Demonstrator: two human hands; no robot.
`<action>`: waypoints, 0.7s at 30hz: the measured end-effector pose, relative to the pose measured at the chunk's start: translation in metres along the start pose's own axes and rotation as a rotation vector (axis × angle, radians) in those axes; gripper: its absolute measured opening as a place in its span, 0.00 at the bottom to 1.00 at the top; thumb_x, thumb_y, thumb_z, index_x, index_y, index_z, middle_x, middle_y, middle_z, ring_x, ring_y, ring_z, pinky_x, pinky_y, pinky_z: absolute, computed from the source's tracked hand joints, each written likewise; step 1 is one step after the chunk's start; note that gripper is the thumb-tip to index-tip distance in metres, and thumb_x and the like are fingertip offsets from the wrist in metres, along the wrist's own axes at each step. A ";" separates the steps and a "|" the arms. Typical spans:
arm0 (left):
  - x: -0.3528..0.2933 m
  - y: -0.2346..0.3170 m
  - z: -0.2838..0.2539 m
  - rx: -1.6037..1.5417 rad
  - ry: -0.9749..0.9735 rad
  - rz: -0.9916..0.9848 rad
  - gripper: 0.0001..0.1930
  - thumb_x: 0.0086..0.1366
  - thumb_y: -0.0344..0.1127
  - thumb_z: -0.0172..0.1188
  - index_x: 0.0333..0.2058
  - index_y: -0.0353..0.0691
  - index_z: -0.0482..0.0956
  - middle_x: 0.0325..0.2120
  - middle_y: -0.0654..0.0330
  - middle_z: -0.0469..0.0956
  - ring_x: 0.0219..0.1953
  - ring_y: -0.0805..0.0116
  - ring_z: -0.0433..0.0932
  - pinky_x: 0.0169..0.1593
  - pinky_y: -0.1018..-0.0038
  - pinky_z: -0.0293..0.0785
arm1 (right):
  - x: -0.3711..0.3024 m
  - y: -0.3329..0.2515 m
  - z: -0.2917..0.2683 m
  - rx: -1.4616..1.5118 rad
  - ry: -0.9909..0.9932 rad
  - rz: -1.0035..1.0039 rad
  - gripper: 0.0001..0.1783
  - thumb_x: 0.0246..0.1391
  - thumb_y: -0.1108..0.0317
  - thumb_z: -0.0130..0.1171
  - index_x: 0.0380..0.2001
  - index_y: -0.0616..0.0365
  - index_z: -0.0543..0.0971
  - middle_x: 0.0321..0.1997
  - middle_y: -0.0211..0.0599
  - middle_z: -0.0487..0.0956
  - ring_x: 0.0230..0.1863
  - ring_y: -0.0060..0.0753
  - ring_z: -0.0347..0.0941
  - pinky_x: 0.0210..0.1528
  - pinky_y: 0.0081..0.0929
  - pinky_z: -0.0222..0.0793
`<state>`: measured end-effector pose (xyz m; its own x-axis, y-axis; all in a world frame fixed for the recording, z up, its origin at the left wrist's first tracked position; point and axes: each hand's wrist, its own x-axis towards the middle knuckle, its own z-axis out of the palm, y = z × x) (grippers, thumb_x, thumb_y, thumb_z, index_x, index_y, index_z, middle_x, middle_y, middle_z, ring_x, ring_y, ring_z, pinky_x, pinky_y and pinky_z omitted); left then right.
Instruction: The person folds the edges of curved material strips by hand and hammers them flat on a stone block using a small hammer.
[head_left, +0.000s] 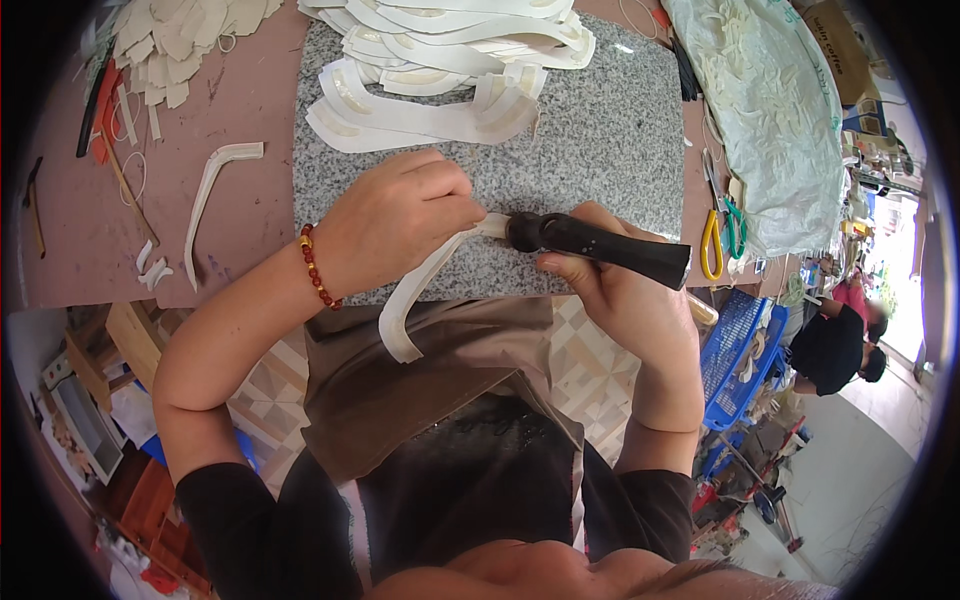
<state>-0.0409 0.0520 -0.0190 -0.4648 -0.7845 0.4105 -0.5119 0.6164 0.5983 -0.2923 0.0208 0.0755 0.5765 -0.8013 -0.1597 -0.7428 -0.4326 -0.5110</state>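
Observation:
A black-headed hammer (610,245) is gripped in my right hand (635,300), its round face down against the end of a narrow curved white strip (430,275). Pinched on that same strip, close beside the hammer face, are the fingers of my left hand (410,205). The strip's other end bends down over the near edge of the speckled grey stone slab (600,130). Beyond my hands, white curved pieces (420,115) with yellowish patches lie stacked on the slab.
Another curved strip (205,200) lies on the brown table (80,250) at left, near a heap of cream scraps (185,40). Yellow-handled scissors (711,240) and a white plastic sack (770,130) lie at right. A blue basket (735,360) stands below; people (835,345) are farther off.

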 end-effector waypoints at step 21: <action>-0.005 0.020 -0.007 0.228 0.025 -0.050 0.15 0.53 0.28 0.70 0.41 0.35 0.83 0.36 0.61 0.76 0.37 0.63 0.76 0.39 0.69 0.74 | 0.011 -0.013 0.007 0.032 0.006 -0.071 0.16 0.58 0.56 0.68 0.35 0.54 0.74 0.28 0.42 0.79 0.28 0.55 0.80 0.26 0.44 0.72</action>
<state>-0.0434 0.0676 -0.0045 -0.4181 -0.8142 0.4029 -0.6851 0.5738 0.4487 -0.2739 0.0199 0.0748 0.6250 -0.7718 -0.1171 -0.6889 -0.4748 -0.5477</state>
